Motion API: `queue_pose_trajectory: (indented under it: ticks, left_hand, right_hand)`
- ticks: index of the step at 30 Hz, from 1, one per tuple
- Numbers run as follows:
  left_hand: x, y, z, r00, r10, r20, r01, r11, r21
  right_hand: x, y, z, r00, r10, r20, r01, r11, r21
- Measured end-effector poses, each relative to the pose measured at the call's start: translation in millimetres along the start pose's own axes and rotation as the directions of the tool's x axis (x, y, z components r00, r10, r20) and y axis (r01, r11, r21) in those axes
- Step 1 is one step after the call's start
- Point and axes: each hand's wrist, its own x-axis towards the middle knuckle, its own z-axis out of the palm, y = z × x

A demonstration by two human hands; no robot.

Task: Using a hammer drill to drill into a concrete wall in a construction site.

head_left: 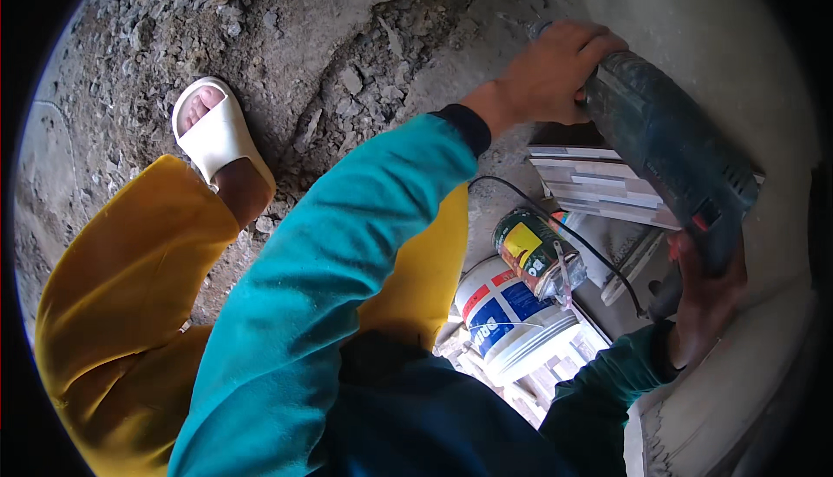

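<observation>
A dark, dusty hammer drill point(664, 134) slants across the upper right, held in both hands. My left hand point(555, 69) is wrapped round its front end, just behind the chuck point(540, 27). A thin bit seems to stick out from the chuck toward the left, though it is hard to make out against the ground. At the rear, my right hand point(707, 290) is closed on the drill's handle, its fingers partly in shadow. From the handle end, a black cord point(555, 221) curves away to the left.
Broken concrete and rubble point(347, 86) cover the ground ahead, beside my sandalled foot point(213, 125). Below the drill are a white bucket point(529, 334), a dark green can point(525, 247) and striped tile pieces point(599, 184). A grey wall point(737, 52) rises at the right.
</observation>
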Motion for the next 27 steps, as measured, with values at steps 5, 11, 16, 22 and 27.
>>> queue_pose_trajectory:
  ticks: [5, 11, 16, 22, 27]
  left_hand:
    - [4.4, -11.9, -5.2, 1.0, 0.002, 0.008, -0.002, 1.0, -0.006]
    - [5.6, -11.6, -5.7, 0.996, -0.087, 0.02, 0.085, 0.993, 0.078]
    - [6.6, -13.0, 0.1, 0.97, -0.032, 0.241, 0.02, 0.998, 0.055]
    - [6.0, 9.4, 12.9, 0.916, 0.031, 0.399, -0.064, 0.996, 0.068]
    - [48.5, -1.9, 33.5, 0.953, 0.164, 0.253, -0.182, 0.982, 0.047]
  right_hand:
    - [18.4, -16.6, -3.5, 0.977, -0.106, 0.184, 0.049, 0.956, 0.29]
    - [26.9, -11.6, -5.8, 0.979, -0.06, 0.196, 0.025, 0.984, 0.176]
    - [3.7, 14.2, 16.1, 0.987, 0.1, 0.126, -0.141, 0.917, 0.373]
    - [-41.2, 35.0, 28.7, 0.985, 0.168, 0.041, -0.168, 0.87, 0.463]
    - [-24.2, 22.6, 11.8, 0.99, 0.101, -0.095, -0.048, 0.892, 0.45]
